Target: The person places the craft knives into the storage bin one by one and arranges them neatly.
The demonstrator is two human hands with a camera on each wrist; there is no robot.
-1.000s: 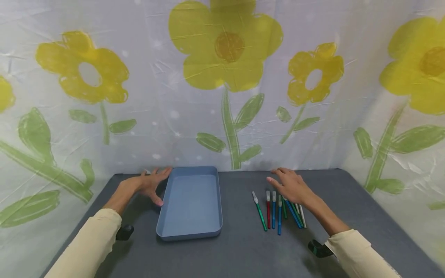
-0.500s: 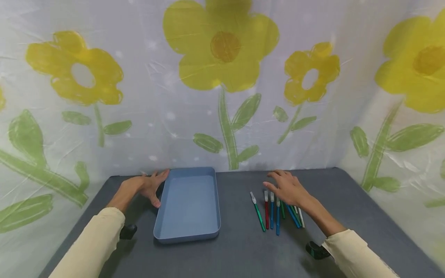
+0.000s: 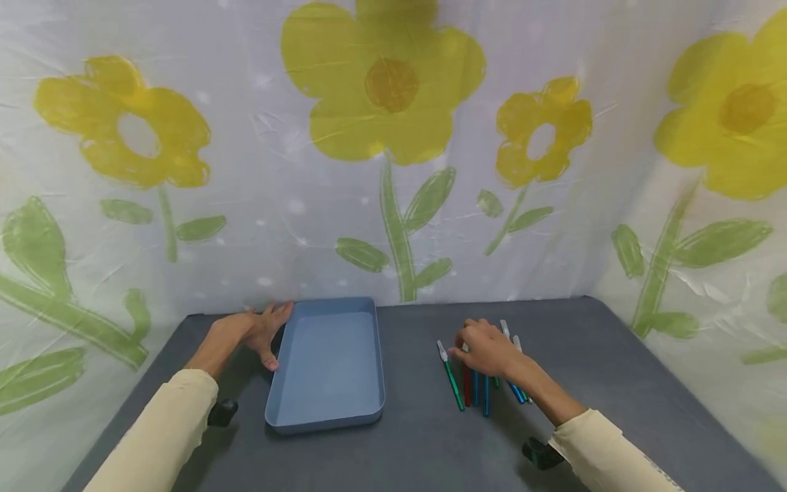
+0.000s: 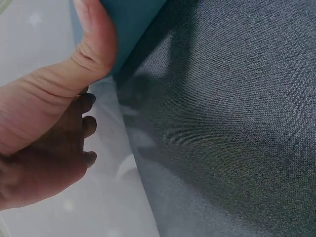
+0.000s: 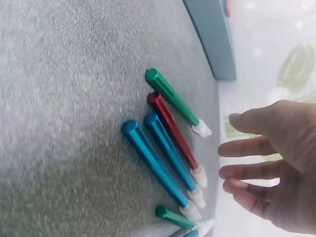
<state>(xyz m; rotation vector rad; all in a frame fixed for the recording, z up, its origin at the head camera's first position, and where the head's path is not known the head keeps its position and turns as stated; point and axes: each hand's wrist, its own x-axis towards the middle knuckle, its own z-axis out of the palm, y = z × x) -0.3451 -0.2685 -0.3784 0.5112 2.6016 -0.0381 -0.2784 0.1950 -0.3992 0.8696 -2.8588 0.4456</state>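
A blue shallow tray lies on the dark table. My left hand is at its left side with fingers spread. In the left wrist view the thumb lies against the tray's wall. Several craft knives with white translucent caps lie to the right of the tray: a green knife, a red knife, a blue knife and others. Over their capped ends hovers my right hand, its fingers loosely bent and holding nothing. It hides some caps in the head view.
A dark grey cloth covers the table. Behind it hangs a pale curtain with yellow flowers. Dark devices sit below each wrist, the left device and the right device.
My right hand has lowered and moved left over the knives, uncovering capped ends at the right of the row. The left hand stays by the tray. The head view has shifted slightly.
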